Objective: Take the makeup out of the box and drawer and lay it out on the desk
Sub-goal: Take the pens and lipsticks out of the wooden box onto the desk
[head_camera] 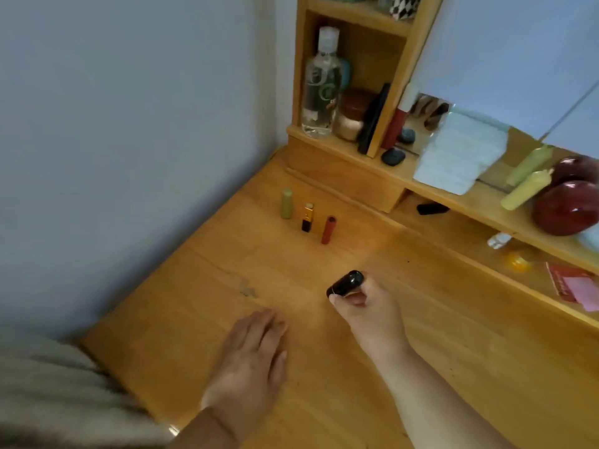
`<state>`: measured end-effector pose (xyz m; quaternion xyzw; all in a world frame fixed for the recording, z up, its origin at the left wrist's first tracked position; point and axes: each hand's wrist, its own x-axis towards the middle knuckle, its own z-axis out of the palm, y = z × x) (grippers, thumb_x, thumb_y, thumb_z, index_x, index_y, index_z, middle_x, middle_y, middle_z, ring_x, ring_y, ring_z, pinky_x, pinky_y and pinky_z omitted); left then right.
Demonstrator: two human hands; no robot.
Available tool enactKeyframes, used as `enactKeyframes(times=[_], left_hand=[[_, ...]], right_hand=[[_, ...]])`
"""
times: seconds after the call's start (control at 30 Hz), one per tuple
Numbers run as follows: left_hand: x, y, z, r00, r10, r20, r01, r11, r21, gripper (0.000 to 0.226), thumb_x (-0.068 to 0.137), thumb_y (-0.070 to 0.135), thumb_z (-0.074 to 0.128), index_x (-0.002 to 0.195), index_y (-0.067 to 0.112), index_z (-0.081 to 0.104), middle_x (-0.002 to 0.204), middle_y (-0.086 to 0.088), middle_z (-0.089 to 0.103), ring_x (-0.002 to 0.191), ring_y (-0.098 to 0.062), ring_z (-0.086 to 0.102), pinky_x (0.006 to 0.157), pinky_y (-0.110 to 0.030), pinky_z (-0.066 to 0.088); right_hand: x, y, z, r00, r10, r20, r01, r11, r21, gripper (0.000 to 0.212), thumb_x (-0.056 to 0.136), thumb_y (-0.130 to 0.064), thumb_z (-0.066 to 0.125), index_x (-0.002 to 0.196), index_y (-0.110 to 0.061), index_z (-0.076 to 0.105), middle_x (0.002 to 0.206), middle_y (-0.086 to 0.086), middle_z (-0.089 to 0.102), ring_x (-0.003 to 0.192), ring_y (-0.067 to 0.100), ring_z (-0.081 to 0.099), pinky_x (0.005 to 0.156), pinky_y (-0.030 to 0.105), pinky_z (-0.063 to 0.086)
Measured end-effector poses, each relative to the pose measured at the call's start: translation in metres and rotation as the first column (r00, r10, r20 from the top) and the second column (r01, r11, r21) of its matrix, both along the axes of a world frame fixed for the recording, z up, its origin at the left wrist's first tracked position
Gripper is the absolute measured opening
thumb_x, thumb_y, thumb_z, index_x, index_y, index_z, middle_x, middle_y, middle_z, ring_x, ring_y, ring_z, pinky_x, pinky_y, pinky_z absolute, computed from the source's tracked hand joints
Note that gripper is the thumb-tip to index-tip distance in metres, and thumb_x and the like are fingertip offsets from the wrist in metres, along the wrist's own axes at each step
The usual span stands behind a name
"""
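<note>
Wooden desk (324, 367) with a scuffed patch, 3 upright lipstick tubes in a row near its back: green (287, 203), gold-and-black (307, 217), red (328, 230), left hand (252, 358) flat on it

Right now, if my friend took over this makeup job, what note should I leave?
Right hand: pinching a small glossy black case above the desk.
Left hand: flat on the desk, holding nothing.
Done: three tubes stand in a row near the shelf unit: green tube, gold-and-black lipstick, red lipstick.
Left: set the black case down, probably beside the row. Another black item lies in the recess under the shelf; a similar black case sits on the shelf. No box or drawer is clearly in view, so check them.
</note>
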<state>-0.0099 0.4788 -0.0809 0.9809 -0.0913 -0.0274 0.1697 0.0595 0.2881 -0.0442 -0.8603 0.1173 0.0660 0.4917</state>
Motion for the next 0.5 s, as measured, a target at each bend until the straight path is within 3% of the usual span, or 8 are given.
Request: enactKeyframes(times=[0.17,0.27,0.5], left_hand=[[0.009,0.009,-0.013,0.996,-0.029,0.081,0.036,0.995,-0.089,0.039,0.085,0.039,0.044,0.116,0.021,0.06,0.126,-0.002,0.056,0.117,-0.018,0.043,0.105,-0.034,0.031],[0.011,0.011,-0.018,0.994,-0.047,0.1,0.06,0.99,-0.125,0.038,0.082,0.038,0.048,0.111,0.02,0.065,0.124,-0.004,0.059,0.113,-0.022,0.054,0.099,-0.038,0.042],[0.014,0.012,-0.017,0.986,-0.044,0.159,0.067,0.988,-0.142,0.038,0.079,0.036,0.049,0.105,0.019,0.07,0.118,-0.006,0.064,0.107,-0.023,0.062,0.094,-0.038,0.038]], right_hand=[[0.056,0.068,-0.013,0.998,-0.036,0.055,0.04,0.997,-0.066,0.018,0.08,-0.019,0.071,0.095,-0.02,0.061,0.088,-0.003,0.067,0.082,0.015,0.064,0.075,0.032,0.053],[0.079,0.087,-0.018,0.995,-0.025,0.099,0.041,0.984,-0.172,0.021,0.08,-0.022,0.07,0.099,-0.021,0.06,0.09,-0.002,0.068,0.082,0.017,0.063,0.071,0.03,0.051],[0.105,0.111,-0.024,0.99,0.035,0.139,0.009,0.953,-0.304,0.025,0.08,-0.028,0.069,0.102,-0.021,0.058,0.092,-0.002,0.064,0.084,0.018,0.061,0.067,0.026,0.044]])
